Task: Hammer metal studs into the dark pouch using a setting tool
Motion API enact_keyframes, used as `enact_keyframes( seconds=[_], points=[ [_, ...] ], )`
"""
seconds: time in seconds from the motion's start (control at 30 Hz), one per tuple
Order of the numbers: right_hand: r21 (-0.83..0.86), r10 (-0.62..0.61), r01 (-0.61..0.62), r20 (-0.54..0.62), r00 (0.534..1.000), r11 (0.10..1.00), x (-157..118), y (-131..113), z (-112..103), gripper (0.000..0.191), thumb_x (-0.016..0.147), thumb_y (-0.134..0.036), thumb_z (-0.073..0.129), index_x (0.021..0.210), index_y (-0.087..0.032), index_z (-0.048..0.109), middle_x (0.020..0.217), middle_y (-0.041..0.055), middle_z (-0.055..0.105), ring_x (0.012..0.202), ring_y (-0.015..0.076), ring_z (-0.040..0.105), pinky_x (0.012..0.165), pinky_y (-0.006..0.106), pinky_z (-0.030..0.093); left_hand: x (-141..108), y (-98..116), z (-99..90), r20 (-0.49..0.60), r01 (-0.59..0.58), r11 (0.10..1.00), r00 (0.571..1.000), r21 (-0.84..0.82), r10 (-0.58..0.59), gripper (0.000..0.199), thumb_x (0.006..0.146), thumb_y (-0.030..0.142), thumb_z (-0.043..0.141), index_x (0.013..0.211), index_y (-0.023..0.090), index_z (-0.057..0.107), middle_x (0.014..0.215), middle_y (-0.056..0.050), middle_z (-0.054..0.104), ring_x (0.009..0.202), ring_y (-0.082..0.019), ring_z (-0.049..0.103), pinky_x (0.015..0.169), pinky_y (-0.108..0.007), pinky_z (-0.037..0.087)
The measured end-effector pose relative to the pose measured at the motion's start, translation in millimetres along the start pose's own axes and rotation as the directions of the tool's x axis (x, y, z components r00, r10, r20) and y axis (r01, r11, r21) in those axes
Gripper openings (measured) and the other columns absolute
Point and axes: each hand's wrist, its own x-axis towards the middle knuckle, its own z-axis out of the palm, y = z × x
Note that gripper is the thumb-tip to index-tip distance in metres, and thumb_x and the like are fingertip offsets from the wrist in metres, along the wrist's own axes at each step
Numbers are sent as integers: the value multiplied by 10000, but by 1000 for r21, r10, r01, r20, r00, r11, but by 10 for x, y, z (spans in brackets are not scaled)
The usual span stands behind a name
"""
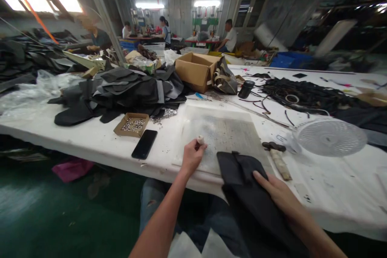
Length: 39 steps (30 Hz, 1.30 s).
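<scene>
White table (101,141) spans mid-frame; left hand (192,156), centre, pinches a pale stub (200,140); right hand (279,193), lower right, grips black material (242,193), thumb uppermost.

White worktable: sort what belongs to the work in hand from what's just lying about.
Work in hand:
small whitish object, in the left hand
black flat piece, in the right hand
Likely: worn greyish flat board, cardboard tray of shiny metal bits

Apparently just lying about:
black phone
white round fan grille
black cylindrical container
</scene>
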Motion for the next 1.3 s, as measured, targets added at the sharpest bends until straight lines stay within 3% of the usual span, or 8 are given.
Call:
enact_keyframes(
  seconds=[0.13, 0.37, 0.53, 0.67, 0.8, 0.97, 1.13, 1.3],
  points=[
    [-145, 5, -2, 20, 1000, 989, 196, 143, 259, 535, 1001, -666, 487, 1136, -222, 754, 1139, 174, 837, 1164, 393, 783, 1056, 509, 595, 3, 1, 3, -6, -2, 1000, 1000, 19, 2, 215, 966, 389, 777, 867, 210, 712, 792, -5, 709, 750, -178, 635, 724, -298, 449],
    [-389, 15, -35, -55, 998, 920, 597, 43, 382, 472, 1125, -529, 427, 1188, -155, 708, 1069, 212, 807, 1029, 369, 790, 893, 439, 566, 2, -1, 7, -3, -17, 999, 1000, 31, 17, 207, 975, 376, 778, 872, 209, 713, 806, -6, 716, 767, -182, 642, 735, -300, 459],
    [-530, -73, -27, -167, 983, 848, 560, -79, 377, 590, 1142, -588, 425, 1327, -109, 714, 1004, 249, 782, 908, 430, 773, 802, 523, 562, -13, 3, 6, 13, -16, 999, 1000, 37, 15, 221, 993, 410, 769, 902, 213, 727, 832, -10, 730, 782, -191, 655, 750, -308, 485],
    [-611, -435, 186, -288, 853, 769, 496, -133, 290, 536, 1130, -515, 516, 1434, -96, 652, 1314, 298, 721, 1198, 471, 708, 972, 579, 568, -9, 47, 14, 15, -6, 998, 1000, 62, 5, 223, 981, 412, 769, 890, 212, 727, 824, -11, 733, 788, -196, 656, 752, -309, 490],
    [-392, -624, 554, -69, 778, 735, 589, -181, 345, 359, 1171, -426, 463, 1284, -208, 724, 1286, 164, 736, 1178, 336, 710, 1082, 497, 570, 8, 67, 29, 27, -2, 997, 1000, 71, 0, 213, 977, 406, 769, 901, 209, 735, 859, -22, 761, 805, -196, 675, 790, -314, 521],
    [-390, -544, 531, 87, 834, 752, 789, -238, 533, 472, 1183, -522, 439, 1381, -199, 720, 1271, 157, 733, 1139, 331, 719, 1047, 502, 583, 7, 52, 38, 27, -7, 995, 1000, 98, 5, 225, 990, 422, 763, 930, 206, 751, 889, -34, 781, 832, -202, 702, 836, -329, 554],
    [-520, -408, 412, 129, 904, 748, 897, -357, 560, 729, 1171, -601, 444, 1727, -132, 479, 1325, 218, 724, 1142, 397, 743, 975, 528, 599, -4, 28, 56, 20, 13, 995, 1000, 98, -15, 239, 982, 437, 772, 937, 203, 758, 885, -37, 789, 842, -204, 728, 864, -341, 586],
    [-359, -451, 426, 15, 892, 830, 787, -249, 538, 716, 1196, -571, 366, 1728, -101, 467, 1418, 223, 697, 1233, 373, 719, 1066, 515, 590, 76, 61, 15, -7, 49, 998, 999, -31, -49, 284, 926, 473, 837, 982, 199, 790, 961, -67, 829, 932, -240, 772, 899, -369, 621]
  ],
)
